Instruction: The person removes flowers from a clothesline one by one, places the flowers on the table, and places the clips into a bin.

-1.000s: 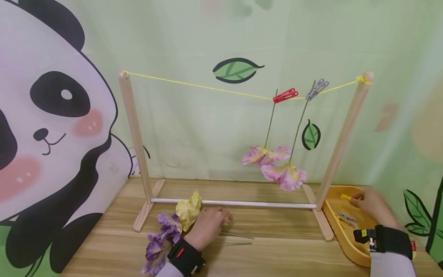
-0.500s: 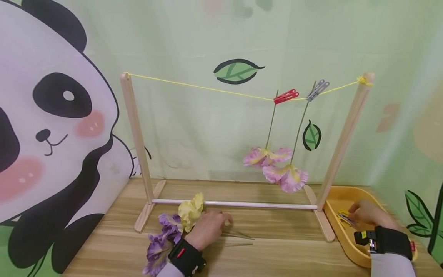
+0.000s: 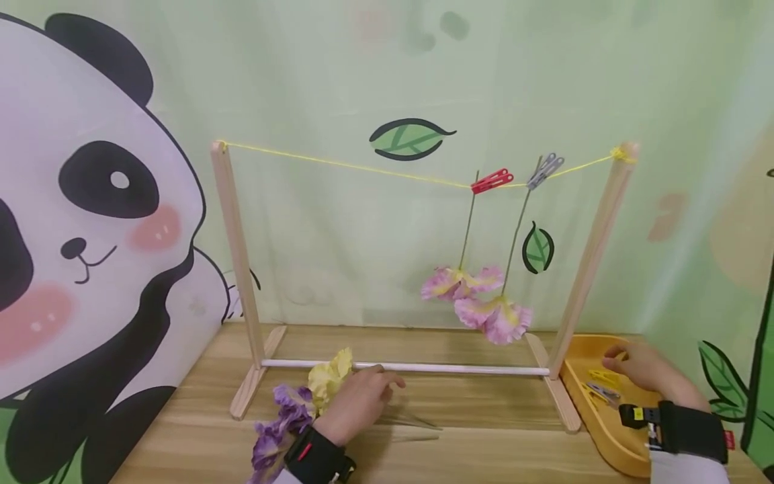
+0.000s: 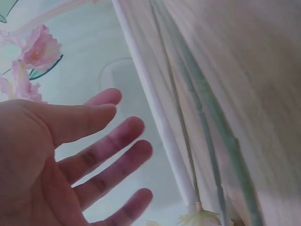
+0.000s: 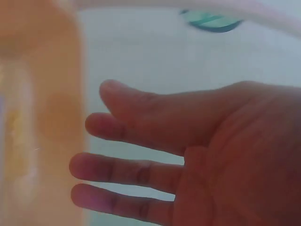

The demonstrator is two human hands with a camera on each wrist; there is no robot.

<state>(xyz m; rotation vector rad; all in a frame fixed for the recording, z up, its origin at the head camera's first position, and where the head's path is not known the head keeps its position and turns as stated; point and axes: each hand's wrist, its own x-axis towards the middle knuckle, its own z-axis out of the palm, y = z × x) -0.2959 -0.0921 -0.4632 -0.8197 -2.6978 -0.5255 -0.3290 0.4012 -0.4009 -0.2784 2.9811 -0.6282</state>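
Note:
My left hand [image 3: 358, 407] lies relaxed beside a yellow artificial flower [image 3: 329, 378] and purple artificial flowers [image 3: 275, 437]; in the left wrist view its fingers are loosely spread, with nothing between them. Green stems [image 4: 207, 146] run past that hand. Over the yellow tray [image 3: 595, 437] at the right, my right hand [image 3: 650, 370] hovers with fingers apart and nothing held. Below its fingertips lie yellow clothespins [image 3: 605, 377] and a grey clothespin [image 3: 603, 392]. A red clothespin [image 3: 492, 181] and another grey clothespin [image 3: 545, 171] fasten two pink flowers [image 3: 462, 283] upside down on the string.
A wooden frame [image 3: 238, 262] stands on the table [image 3: 484, 437], with a yellow string [image 3: 345, 163] tied between its posts and a white bar [image 3: 453, 368] low down. The tray sits against the frame's right foot. A panda-printed backdrop [image 3: 338, 222] hangs behind.
My right hand has let a yellow clothespin go into the tray and risen slightly off the clothespins. The left hand stays by the flowers. The head view has tilted up a little.

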